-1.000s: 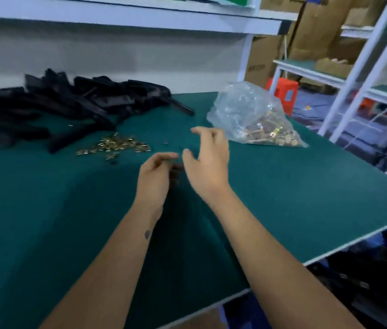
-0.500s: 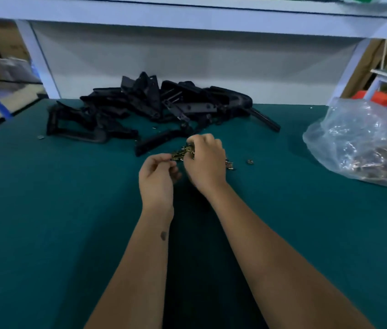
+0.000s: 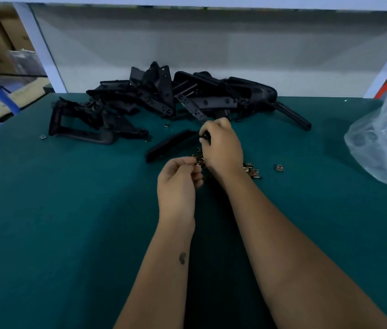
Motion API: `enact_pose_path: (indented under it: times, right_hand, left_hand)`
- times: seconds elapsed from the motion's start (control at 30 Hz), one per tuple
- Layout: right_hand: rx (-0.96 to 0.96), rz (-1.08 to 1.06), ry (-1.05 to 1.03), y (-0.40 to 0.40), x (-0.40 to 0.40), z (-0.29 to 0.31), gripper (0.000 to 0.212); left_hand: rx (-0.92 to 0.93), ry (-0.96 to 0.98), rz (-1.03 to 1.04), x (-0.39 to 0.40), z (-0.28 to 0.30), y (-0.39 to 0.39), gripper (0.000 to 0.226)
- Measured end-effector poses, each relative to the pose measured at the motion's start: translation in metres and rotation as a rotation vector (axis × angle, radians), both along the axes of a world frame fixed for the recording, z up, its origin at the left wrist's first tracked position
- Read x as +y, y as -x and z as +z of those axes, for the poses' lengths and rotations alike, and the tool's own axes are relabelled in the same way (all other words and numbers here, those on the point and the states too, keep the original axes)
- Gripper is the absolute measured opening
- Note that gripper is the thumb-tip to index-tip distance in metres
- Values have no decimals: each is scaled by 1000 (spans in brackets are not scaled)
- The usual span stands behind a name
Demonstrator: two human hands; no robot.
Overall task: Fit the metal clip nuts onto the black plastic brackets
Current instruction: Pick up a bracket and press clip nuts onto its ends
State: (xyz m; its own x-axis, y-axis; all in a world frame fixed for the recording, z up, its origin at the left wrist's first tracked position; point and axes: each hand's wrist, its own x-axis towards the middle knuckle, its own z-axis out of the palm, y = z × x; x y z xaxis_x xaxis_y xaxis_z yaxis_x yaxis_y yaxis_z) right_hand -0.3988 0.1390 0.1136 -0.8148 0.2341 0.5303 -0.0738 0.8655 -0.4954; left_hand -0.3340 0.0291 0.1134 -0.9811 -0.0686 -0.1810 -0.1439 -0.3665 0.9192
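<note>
**Two bare hands working over clip nuts beside a heap of black brackets**

A person's forearms are reaching in from 6 o'clock across a dark green worktop (image 3: 45, 210). The left hand (image 3: 178, 186) is sitting just below centre with its fingers curled in, and its grip is pinching a small metal clip nut (image 3: 198, 160) between thumb and fingertips. The right hand (image 3: 223, 148) is lying just beyond it toward 1 o'clock, knuckles up, its fingers curling round the near end of a long black plastic bracket (image 3: 171, 144) that is stretching away from the hand toward 9 o'clock, flat on the worktop.

A small scatter of brass-coloured clip nuts (image 3: 250, 169) is lying under and just to the 3 o'clock side of the right wrist, with one stray clip nut (image 3: 279, 167) lying apart, farther toward 3 o'clock. Two more single nuts are lying near the heap, one (image 3: 167, 125) at 12 o'clock from the hands and one (image 3: 43, 137) far toward 9 o'clock.

A tangled pile of black plastic brackets (image 3: 164, 103) is filling the far side of the worktop from 10 to 1 o'clock, against a pale back panel. A crumpled clear plastic bag (image 3: 384, 143) is resting at the 3 o'clock edge; its contents are too blurred to tell.
</note>
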Motion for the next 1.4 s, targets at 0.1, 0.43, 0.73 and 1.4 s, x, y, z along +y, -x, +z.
enact_pose_path:
  times: [0.1, 0.43, 0.73, 1.4]
  right_hand:
    - [187, 55, 45, -13, -2, 2, 11]
    - [366, 236, 262, -84, -37, -7, 9]
    - [253, 217, 563, -113, -44, -1, 10]
    - [69, 241, 1436, -104, -30, 8, 9]
  left_hand:
    - [-5, -53, -30, -2, 1, 0, 23]
    - [-103, -447, -234, -3, 9, -12, 33]
    - [15, -216, -189, -8, 13, -22, 19]
    - [148, -210, -244, -3, 6, -18, 25]
